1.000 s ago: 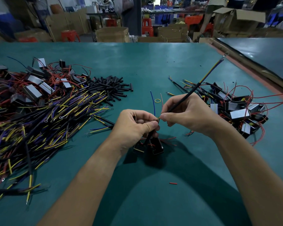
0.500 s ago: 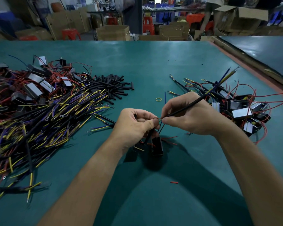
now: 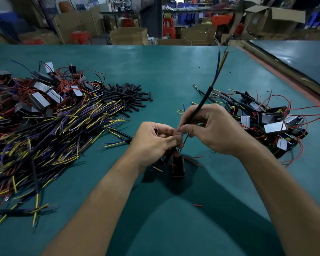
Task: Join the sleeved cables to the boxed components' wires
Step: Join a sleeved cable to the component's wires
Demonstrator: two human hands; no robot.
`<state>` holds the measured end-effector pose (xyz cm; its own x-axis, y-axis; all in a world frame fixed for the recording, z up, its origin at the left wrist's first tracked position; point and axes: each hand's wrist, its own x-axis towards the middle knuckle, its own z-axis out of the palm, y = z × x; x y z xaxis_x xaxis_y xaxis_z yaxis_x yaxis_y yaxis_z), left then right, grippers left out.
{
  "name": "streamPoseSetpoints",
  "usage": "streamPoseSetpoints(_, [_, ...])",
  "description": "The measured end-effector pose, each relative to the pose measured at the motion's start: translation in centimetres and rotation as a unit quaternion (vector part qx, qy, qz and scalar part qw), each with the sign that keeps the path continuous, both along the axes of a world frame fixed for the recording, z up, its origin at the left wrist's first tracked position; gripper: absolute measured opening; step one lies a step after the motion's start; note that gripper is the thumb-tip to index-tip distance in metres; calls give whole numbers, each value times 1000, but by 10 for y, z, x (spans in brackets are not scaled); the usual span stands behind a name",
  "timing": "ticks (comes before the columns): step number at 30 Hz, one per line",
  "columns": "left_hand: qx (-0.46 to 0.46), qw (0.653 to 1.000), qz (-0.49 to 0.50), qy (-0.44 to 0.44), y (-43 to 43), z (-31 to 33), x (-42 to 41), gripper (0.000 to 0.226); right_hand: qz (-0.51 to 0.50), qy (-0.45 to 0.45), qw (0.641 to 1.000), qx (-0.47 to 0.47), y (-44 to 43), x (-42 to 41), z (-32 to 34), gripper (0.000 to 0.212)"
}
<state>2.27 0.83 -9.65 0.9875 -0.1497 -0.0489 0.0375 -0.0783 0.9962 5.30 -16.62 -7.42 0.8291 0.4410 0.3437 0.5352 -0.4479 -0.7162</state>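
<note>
Bare forearms, left hand, right hand

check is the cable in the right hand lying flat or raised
Raised: the right hand pinches the sleeved cable, which angles up off the table.

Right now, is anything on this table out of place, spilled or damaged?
Only small strays. A short red offcut lies alone on the green table, close to the person. A yellow ring lies loose just beyond the right hand. The sleeved cable that this hand holds looks intact. No damage shows.
</note>
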Motion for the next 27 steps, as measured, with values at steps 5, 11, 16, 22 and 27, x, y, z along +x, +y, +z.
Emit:
streamPoseSetpoints(5, [-1,1000,-2,-1,0,2,0,15,-18,-17,1000,4,0,2,-2,16])
streamPoseSetpoints(11, [-13,1000,-3,10,5,3,3,13,-16,-5,1000,-1,-4,5,1,13])
streamPoseSetpoints(16, [-2,1000,-1,-1,10,2,6,21,9,56,998,-6,-6,2,5,12])
streamPoseSetpoints(22, [-4,1000,-5,-17,9,2,4,27,29,102,994,-15,-4,-2,8,13])
streamPoseSetpoints(27, [0,1000,-8,-19,8,2,3,31,39,111,993,-30,-4,-4,9,12])
